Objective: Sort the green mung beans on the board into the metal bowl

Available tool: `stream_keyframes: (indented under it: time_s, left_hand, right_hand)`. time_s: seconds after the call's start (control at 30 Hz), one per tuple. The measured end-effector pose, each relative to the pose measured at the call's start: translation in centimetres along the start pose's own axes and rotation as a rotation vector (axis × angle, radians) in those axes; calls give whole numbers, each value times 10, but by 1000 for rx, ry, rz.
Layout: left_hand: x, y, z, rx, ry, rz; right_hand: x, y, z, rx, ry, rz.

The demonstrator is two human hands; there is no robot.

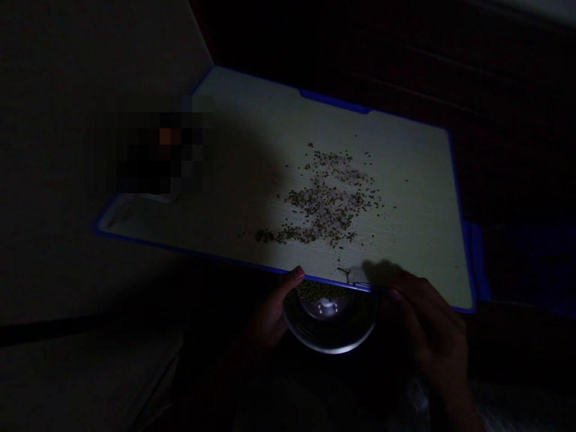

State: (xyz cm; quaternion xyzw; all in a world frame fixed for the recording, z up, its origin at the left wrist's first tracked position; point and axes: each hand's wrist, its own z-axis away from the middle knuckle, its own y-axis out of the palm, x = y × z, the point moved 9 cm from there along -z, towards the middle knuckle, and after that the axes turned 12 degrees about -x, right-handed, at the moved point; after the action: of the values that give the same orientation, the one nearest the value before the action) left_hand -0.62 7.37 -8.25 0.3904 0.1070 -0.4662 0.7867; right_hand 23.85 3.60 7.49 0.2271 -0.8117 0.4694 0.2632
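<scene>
Landmark: the pale board (418,222), blue along its edges, with a blue strip in its far edge and a blue piece (477,261) jutting from its right end.
Grains: small, dark green grains (324,207), strewn loosely over the board's middle and right of middle, mixed with paler bits; a denser little clump lies at the left end of the patch, and a few strays lie apart from it.
Bowl: a shiny metal bowl (335,349) at the board's near edge, below the patch; the board hides its far side. More green grains (320,292) show inside it.
Left hand: the left hand (272,315) is at the bowl's left side, thumb raised to the board's near edge; the other fingers are lost in shadow, so its grip cannot be told.
Right hand: the right hand (434,327) is at the near edge, right of the bowl, fingertips closed on a thin shiny tool (360,286) that lies along that edge.
Left end of board: a blurred-out block (164,150) covers the far part; a pale rounded edge (164,197) shows just under it.
Light: very dim, with a soft shadow across the board left of the grains.
</scene>
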Motion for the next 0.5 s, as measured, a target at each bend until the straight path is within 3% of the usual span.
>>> stream_keyframes:
  time_s: [0.2, 0.5]
  left_hand:
    - [6, 13, -4, -57, -121, 20]
    - [6, 12, -1, -34, -109, 18]
  right_hand:
    - [-3, 3, 2, 21, 19, -13]
    - [6, 3, 2, 27, -46, -40]
